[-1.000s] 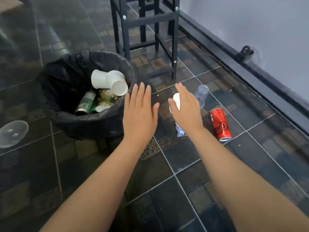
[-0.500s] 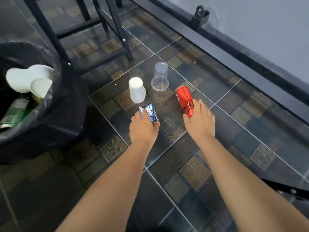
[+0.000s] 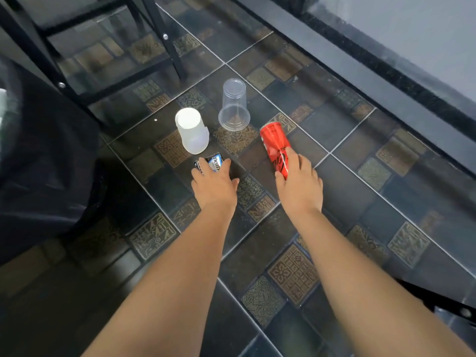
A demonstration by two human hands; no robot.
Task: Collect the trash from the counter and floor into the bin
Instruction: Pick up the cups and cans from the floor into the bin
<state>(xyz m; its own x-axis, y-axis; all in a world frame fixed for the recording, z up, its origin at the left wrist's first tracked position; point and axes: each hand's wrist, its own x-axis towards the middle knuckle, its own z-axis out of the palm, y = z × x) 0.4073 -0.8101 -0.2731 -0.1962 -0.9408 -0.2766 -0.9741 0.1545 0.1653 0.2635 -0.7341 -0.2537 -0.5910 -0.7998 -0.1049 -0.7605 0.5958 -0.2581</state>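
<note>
Red can (image 3: 277, 148) in right grip (image 3: 300, 184); one packet (image 3: 215, 162) in left grip (image 3: 215, 184); two cups (image 3: 192, 131).

Between bin (image 3: 46, 163) and can (image 3: 274, 140): wrapper (image 3: 215, 162).

White lettering that begins "Dent" runs across a blue-and-white packet (image 3: 215, 162) lying on a tiled floor. The rest of the word is hidden under the fingers of the left hand (image 3: 215, 185) that grips it. Near it to the right, a red can (image 3: 274, 144) carries white script along its side, partly covered by the right hand (image 3: 300, 184) and too incomplete to read. Patterned floor tiles (image 3: 293, 274) bear hieroglyph-like motifs, none legible as words.
</note>
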